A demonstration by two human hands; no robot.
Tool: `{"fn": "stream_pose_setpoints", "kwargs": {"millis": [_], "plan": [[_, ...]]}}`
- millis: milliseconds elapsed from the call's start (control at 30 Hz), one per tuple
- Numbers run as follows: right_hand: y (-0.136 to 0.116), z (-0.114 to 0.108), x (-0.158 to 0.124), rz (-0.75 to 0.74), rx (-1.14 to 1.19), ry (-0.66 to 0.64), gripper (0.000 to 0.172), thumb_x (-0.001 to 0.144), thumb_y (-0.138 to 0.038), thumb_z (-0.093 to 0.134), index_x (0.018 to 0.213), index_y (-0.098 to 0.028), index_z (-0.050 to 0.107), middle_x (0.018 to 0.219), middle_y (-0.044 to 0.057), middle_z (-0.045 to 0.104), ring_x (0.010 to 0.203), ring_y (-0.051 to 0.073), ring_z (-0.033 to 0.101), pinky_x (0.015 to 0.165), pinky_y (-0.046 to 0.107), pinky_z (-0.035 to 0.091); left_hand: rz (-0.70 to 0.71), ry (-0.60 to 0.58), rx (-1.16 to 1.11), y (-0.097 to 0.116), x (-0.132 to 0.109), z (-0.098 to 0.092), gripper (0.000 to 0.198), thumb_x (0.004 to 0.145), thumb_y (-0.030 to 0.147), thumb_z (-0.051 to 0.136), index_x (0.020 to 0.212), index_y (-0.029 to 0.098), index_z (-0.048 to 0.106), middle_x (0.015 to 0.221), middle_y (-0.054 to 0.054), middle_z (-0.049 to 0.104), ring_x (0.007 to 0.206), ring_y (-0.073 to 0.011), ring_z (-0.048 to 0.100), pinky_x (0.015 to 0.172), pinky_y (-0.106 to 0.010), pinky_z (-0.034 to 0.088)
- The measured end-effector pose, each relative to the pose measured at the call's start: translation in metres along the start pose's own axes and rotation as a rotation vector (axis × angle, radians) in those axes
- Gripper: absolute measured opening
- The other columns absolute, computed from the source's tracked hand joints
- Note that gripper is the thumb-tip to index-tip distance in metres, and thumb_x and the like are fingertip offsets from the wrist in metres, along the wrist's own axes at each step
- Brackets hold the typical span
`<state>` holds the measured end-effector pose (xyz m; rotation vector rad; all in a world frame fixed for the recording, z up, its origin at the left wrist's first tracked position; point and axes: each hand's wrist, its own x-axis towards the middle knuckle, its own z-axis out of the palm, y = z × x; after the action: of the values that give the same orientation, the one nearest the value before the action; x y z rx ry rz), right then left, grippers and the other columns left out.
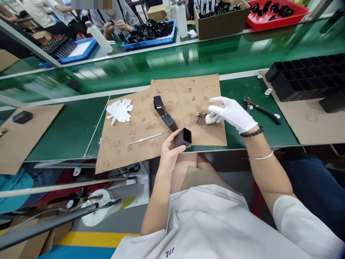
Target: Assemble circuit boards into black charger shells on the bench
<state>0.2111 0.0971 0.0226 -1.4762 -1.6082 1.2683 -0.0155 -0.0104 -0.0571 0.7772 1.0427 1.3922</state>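
My bare left hand (172,149) is wrapped round a black, hollow, box-shaped plastic housing (185,137), its open end facing right. My right hand (229,113), in a white glove, pinches a small electronic part (199,116) with thin metal prongs. A yellowish bit of it shows between the gloved fingers, and the rest is hidden. The index and middle fingers stretch out above. Just beyond my left hand lie a black adapter-like block (169,121) and another black block (159,105) on the cardboard sheet (145,126). Metal tweezers (146,138) lie left of my left hand.
A crumpled white glove (120,110) lies on the cardboard's left. Black-handled cutters (262,110) rest right of my gloved hand. Rows of black housings (304,77) stand at the far right. Beyond the green belt (167,59), a person works beside a blue tray (151,44).
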Motion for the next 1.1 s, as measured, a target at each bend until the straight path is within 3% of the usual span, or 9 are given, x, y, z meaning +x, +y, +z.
{"fn": "stream_pose_setpoints", "kwargs": {"millis": [67,167,267,400,500,633,700,900,1100], "plan": [[0.006,0.0,0.003,-0.207,-0.279,0.034,0.02,0.088,-0.024,0.067,0.105,-0.016,0.071,0.092,0.007,0.075,0.084,0.02,0.071,0.078,0.031,0.056,0.015,0.003,0.013,-0.001,-0.001,-0.002,0.064,0.051,0.026,0.093,0.113,0.022,0.077,0.122,-0.007,0.076,0.121,-0.028,0.067,0.097,-0.03,0.058],[0.014,0.002,0.007,-0.439,-0.717,-0.142,0.02,0.083,-0.026,0.069,0.101,-0.021,0.076,0.116,0.008,0.072,0.105,0.025,0.068,0.089,0.032,0.052,0.02,0.003,0.024,-0.002,0.0,-0.004,0.066,0.048,0.026,0.095,0.112,0.023,0.078,0.124,-0.005,0.075,0.125,-0.0269,0.065,0.101,-0.028,0.055],[0.009,0.01,0.014,-0.425,-1.031,-0.273,0.033,0.088,-0.029,0.061,0.118,-0.025,0.073,0.122,0.01,0.069,0.106,0.028,0.067,0.081,0.032,0.05,0.03,-0.015,0.021,-0.001,0.001,-0.002,0.067,0.047,0.027,0.096,0.112,0.023,0.078,0.125,-0.006,0.075,0.125,-0.028,0.065,0.1,-0.029,0.056],[-0.007,0.008,0.029,-0.276,-1.219,-0.331,0.02,0.088,-0.026,0.058,0.102,-0.022,0.072,0.107,0.011,0.073,0.097,0.029,0.069,0.075,0.034,0.047,0.024,-0.048,-0.026,-0.002,0.003,-0.003,0.065,0.051,0.031,0.095,0.113,0.024,0.077,0.121,-0.006,0.076,0.12,-0.0291,0.068,0.094,-0.032,0.06],[-0.011,-0.006,0.033,-0.185,-0.874,-0.381,0.012,0.084,-0.031,0.069,0.091,-0.022,0.065,0.092,0.006,0.074,0.084,0.024,0.069,0.075,0.034,0.05,0.016,-0.088,-0.11,-0.005,0.007,-0.009,0.066,0.05,0.032,0.096,0.112,0.026,0.077,0.121,-0.005,0.076,0.121,-0.0289,0.068,0.095,-0.033,0.06],[-0.001,-0.011,0.004,-0.146,0.018,-0.487,0.043,0.08,-0.052,0.079,0.101,-0.023,0.054,0.089,0.004,0.071,0.081,0.02,0.07,0.071,0.034,0.059,0.068,-0.169,-0.193,-0.01,0.007,-0.015,0.072,0.048,0.037,0.098,0.115,0.029,0.075,0.124,-0.006,0.074,0.13,-0.032,0.063,0.107,-0.041,0.054],[0.002,-0.003,-0.022,-0.196,0.252,-0.471,0.048,0.079,-0.055,0.081,0.102,-0.023,0.055,0.089,0.003,0.07,0.081,0.019,0.07,0.071,0.034,0.06,0.092,-0.202,-0.198,-0.01,0.0,-0.012,0.075,0.05,0.042,0.098,0.12,0.03,0.072,0.13,-0.008,0.071,0.134,-0.0342,0.06,0.11,-0.045,0.052],[-0.018,0.025,-0.093,-0.399,0.559,-0.192,0.038,0.075,-0.049,0.085,0.094,-0.026,0.062,0.103,0.002,0.069,0.098,0.021,0.071,0.081,0.035,0.062,0.1,-0.249,-0.208,0.009,-0.036,0.017,0.074,0.056,0.045,0.096,0.124,0.033,0.07,0.136,-0.006,0.068,0.137,-0.0317,0.057,0.108,-0.039,0.052],[-0.032,0.036,-0.127,-0.799,0.391,0.12,0.027,0.074,-0.035,0.088,0.091,-0.032,0.068,0.093,0.001,0.069,0.113,0.028,0.07,0.109,0.05,0.055,0.235,-0.231,-0.131,0.029,-0.061,0.038,0.073,0.055,0.045,0.098,0.122,0.032,0.072,0.13,-0.004,0.07,0.129,-0.0281,0.062,0.107,-0.034,0.053]]}}
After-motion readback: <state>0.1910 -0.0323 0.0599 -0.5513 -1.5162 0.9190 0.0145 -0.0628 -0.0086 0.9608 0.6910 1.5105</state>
